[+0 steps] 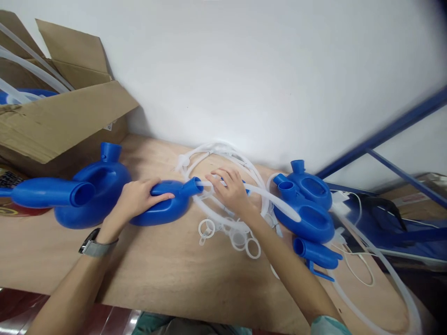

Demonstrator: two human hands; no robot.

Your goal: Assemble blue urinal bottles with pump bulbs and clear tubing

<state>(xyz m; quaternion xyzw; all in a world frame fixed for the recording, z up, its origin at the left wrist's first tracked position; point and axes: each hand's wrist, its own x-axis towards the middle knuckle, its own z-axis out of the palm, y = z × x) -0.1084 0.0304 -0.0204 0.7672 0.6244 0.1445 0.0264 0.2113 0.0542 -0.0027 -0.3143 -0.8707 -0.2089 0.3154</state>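
Observation:
My left hand (pixel 137 199) is closed on the handle of a blue plastic urinal bottle (pixel 162 215), which lies on the table with its neck pointing right. At the bottle's mouth, my right hand (pixel 233 194) pinches a translucent white tube (pixel 275 200). One end of this tube reaches the mouth; whether it goes inside, I cannot tell. Behind and under the right hand lie coiled tubes (pixel 256 173). Several clear plastic rings with tabs (pixel 253 248) are scattered just below them.
To the left, a larger blue bottle (pixel 104 195) stands behind a blue funnel-shaped piece (pixel 45 191). An open cardboard box (pixel 66 121) holds tubes. At right are more blue bottles (pixel 307 218), a blue holder piece (pixel 316 253), white cables and a blue metal frame (pixel 387 135). A white wall rises behind.

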